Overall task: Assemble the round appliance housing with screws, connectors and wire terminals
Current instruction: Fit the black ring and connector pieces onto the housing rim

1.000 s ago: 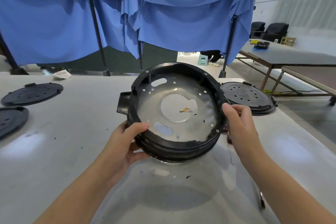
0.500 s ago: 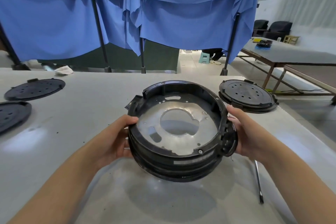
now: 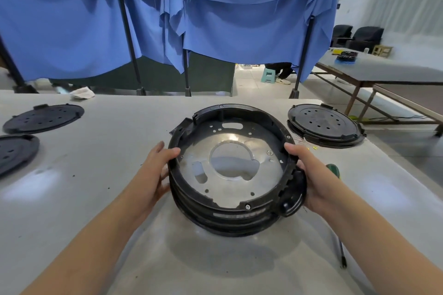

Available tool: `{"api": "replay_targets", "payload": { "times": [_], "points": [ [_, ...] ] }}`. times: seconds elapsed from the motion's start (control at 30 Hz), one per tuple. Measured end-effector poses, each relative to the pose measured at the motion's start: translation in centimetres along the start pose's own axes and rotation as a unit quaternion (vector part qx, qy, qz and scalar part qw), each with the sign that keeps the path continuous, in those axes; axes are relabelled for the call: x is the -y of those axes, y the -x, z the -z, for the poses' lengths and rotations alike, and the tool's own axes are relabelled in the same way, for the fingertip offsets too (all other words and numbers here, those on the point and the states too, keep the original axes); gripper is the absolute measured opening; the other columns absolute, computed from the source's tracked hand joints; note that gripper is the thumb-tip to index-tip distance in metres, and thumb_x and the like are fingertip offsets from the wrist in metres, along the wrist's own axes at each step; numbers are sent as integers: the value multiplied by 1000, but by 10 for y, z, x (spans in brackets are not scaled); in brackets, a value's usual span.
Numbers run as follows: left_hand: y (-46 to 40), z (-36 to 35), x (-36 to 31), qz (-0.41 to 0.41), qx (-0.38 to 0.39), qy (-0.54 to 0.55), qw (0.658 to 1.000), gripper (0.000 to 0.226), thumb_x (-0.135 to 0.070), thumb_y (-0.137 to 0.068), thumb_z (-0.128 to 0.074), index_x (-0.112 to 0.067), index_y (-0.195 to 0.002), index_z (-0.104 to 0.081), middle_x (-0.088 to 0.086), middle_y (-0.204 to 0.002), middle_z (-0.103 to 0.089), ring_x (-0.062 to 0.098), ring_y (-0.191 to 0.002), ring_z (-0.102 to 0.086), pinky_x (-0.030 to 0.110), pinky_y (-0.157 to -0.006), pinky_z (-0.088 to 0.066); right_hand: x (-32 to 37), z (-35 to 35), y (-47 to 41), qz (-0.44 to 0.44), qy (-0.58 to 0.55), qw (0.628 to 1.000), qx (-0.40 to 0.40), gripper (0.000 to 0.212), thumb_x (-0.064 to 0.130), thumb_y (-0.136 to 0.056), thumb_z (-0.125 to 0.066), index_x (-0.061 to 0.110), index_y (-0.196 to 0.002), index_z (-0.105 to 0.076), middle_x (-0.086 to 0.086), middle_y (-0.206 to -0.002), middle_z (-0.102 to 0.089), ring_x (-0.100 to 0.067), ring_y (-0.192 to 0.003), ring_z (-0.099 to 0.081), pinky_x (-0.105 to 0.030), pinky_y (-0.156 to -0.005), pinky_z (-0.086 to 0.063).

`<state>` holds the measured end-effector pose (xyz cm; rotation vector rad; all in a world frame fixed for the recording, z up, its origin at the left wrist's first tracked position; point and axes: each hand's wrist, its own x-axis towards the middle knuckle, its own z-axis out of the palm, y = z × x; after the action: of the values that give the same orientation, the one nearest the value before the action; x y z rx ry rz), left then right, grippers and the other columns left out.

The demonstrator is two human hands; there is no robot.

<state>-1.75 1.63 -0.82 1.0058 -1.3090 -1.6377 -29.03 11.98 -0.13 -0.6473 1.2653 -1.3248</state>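
Observation:
The round black housing (image 3: pixel 239 213) lies nearly flat just above the table in the middle of the head view, open side up. Inside it a silver metal plate (image 3: pixel 263 187) with a large centre hole and several small holes is visible. My left hand (image 3: pixel 153 175) grips the housing's left rim, thumb over the edge. My right hand (image 3: pixel 311 182) grips the right rim beside a black side tab (image 3: pixel 291 201). A screwdriver with a green handle (image 3: pixel 334 170) lies on the table behind my right hand. Small wire terminals (image 3: pixel 303 142) lie near the right rim.
A black round lid (image 3: pixel 323 124) sits at the back right of the grey table (image 3: pixel 96 175). Two more black lids (image 3: pixel 45 117) (image 3: pixel 14 153) lie at the left. A crumpled white cloth (image 3: pixel 82 93) lies at the far edge. Blue curtains hang behind; another table stands at right.
The housing was tilted up toward me; both hands have lowered it nearly flat toward the table and turned it. The screwdriver is now visible at right.

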Motion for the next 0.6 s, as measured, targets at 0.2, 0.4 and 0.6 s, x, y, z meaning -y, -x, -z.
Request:
{"api": "replay_targets", "payload": {
  "times": [0.2, 0.4, 0.6],
  "points": [
    [34, -25, -2, -316, -108, -251, 909, 59, -57, -76, -60, -37, -130, -47, -27, -126, -53, -7, -123, -46, 5, -98, -31, -4, -2, 1, 18, -16, 999, -44, 56, 50, -69, -69, 12, -110, -71, -8, -104, -74, -27, -92, -71, -30, -69, -57],
    [50, -58, 22, -468, 32, -441, 765, 37, -47, -86, -61, -19, -110, -66, -13, -98, -65, 6, -95, -60, 34, -99, -40, -9, -13, -2, 18, -26, 996, -82, 42, 47, -76, -70, 12, -98, -72, -6, -90, -76, -22, -78, -73, -29, -62, -58],
    [46, -61, 26, -470, 25, -464, 750, 25, -38, -90, -59, -18, -100, -71, -13, -90, -68, 9, -84, -62, 32, -85, -41, -11, -16, -3, 0, -44, 996, -81, 44, 48, -71, -74, 14, -99, -73, -8, -92, -76, -23, -78, -74, -28, -52, -56]
  ]
}}
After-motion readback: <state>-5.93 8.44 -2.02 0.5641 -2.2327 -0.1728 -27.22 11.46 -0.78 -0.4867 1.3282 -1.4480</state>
